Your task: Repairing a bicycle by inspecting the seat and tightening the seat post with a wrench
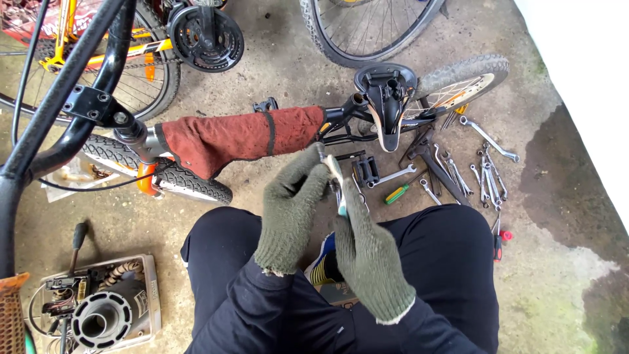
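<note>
Both my hands wear grey-green knit gloves and meet over my lap. My left hand pinches the top end of a small metal part, fingers closed on it. My right hand grips a slim light-coloured tool whose tip points up toward the left fingers. Just beyond them lies a small bicycle on its side, its frame wrapped in a red cloth, with its upturned saddle to the right.
Several wrenches, a green-handled screwdriver, red-handled pliers and a black pedal lie on the concrete floor ahead. A box of parts sits at the left. Other bicycle wheels stand behind; a black handlebar crosses the left.
</note>
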